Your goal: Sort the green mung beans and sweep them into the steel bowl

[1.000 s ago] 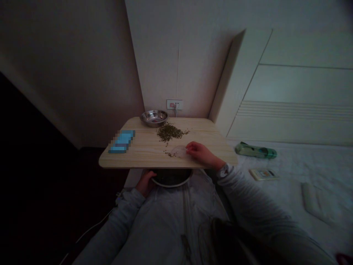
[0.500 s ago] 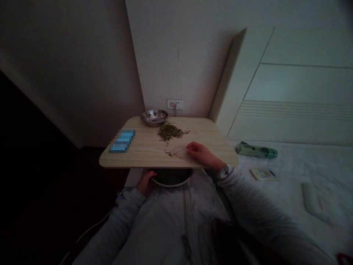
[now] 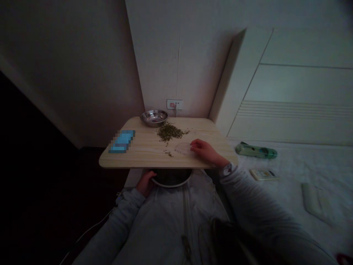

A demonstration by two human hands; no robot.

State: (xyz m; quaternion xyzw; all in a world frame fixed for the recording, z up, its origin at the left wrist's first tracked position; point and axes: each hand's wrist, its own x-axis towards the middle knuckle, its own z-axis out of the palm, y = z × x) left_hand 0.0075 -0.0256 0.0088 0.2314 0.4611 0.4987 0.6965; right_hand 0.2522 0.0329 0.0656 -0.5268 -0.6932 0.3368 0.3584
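Small green-brown grains (image 3: 169, 131) lie in a loose heap on the light wooden table (image 3: 143, 152), and a smaller scatter sits nearer its front edge. My right hand (image 3: 202, 151) pinches the right side of a clear, thin round piece (image 3: 183, 148) low over the tabletop. Below the front edge, my left hand (image 3: 146, 182) is closed on the left rim of a dark bowl with a pale rim (image 3: 171, 185) on my lap. The table hides part of that bowl. A shiny metal bowl (image 3: 154, 117) stands at the back left of the table.
On the table's left lies a phone (image 3: 122, 141) with a blurred screen. To the right, a bed (image 3: 292, 165) holds a green bottle (image 3: 256, 151), a pale phone-like object (image 3: 264, 174) and a whitish item (image 3: 316, 202). A wall socket (image 3: 174, 104) is behind the table.
My right hand has moved slightly right and away from me with the clear piece, leaving the small scatter of grains uncovered. My left hand has stayed at the bowl rim.
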